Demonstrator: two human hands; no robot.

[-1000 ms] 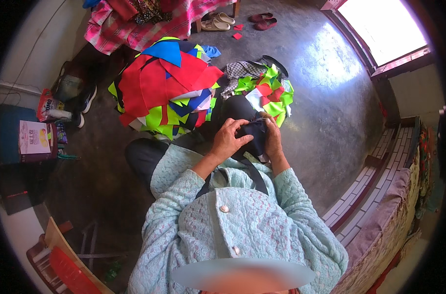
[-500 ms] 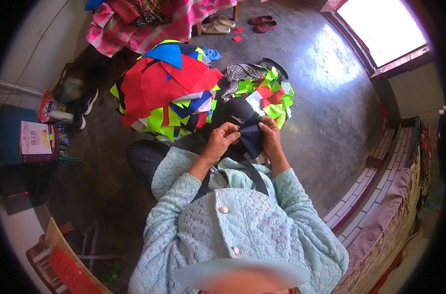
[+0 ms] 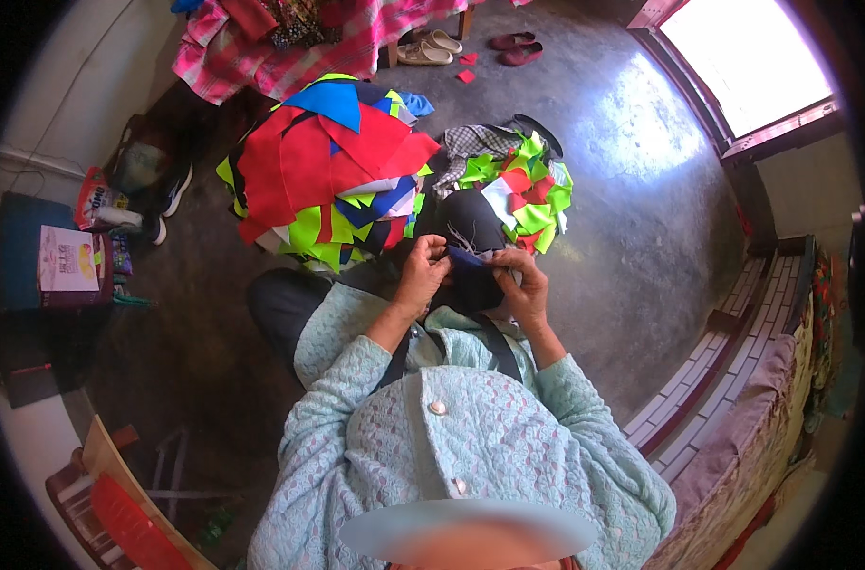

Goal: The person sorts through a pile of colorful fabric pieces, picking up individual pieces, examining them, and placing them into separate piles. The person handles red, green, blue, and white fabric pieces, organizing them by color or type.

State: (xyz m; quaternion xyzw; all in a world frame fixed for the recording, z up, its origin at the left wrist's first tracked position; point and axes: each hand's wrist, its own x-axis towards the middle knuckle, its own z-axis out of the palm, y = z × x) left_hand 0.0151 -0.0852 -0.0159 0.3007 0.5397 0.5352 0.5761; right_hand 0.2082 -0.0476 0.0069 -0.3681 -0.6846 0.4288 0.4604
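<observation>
While the left hand (image 3: 421, 275) and right hand (image 3: 525, 287) pinch its opposite sides, a dark cloth piece (image 3: 471, 287) occupies the frame's centre.
Thumbs and fingers grasp the cloth; pale threads (image 3: 464, 236) lie just above, a large fabric heap (image 3: 333, 161) upper left of centre.

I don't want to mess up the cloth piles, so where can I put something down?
Right side: wide bare floor between the small pile and the brick-patterned ledge. Left side: darker bare floor between the box and bent knee. The middle is crowded: the big pile, plus left hand and right hand holding dark cloth.
</observation>
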